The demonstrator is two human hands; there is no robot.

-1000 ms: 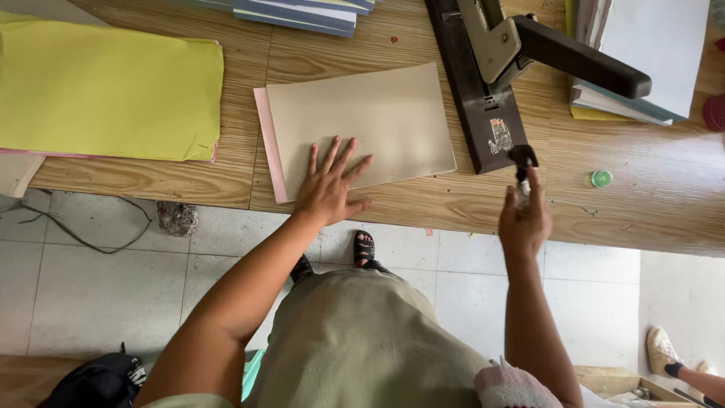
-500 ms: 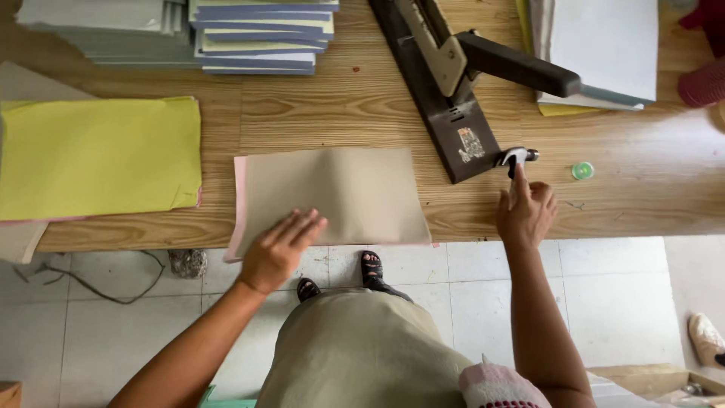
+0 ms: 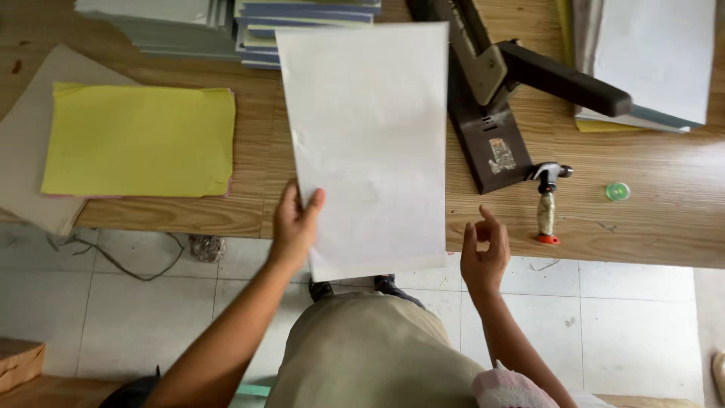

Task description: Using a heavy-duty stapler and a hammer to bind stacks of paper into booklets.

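Note:
My left hand [image 3: 296,224] grips the left edge of a white sheaf of paper [image 3: 368,143] and holds it up above the wooden table [image 3: 664,219], so it hides the table under it. My right hand [image 3: 485,255] hovers empty just right of the sheaf's lower corner, fingers loosely curled, close to the table's front edge. A small hammer [image 3: 547,198] lies on the table to the right of that hand. The big black heavy-duty stapler [image 3: 498,98] stands behind it.
A yellow paper stack [image 3: 140,140] lies at the left on a grey board [image 3: 30,151]. Stacks of booklets [image 3: 249,30] sit at the back, more white and yellow sheets [image 3: 649,60] at the far right. A small green disc [image 3: 618,191] lies near the hammer. Tiled floor below.
My left hand has lifted the sheaf off the table and turned its white side up. My right hand let go of the hammer, which now lies on the table, and drew back.

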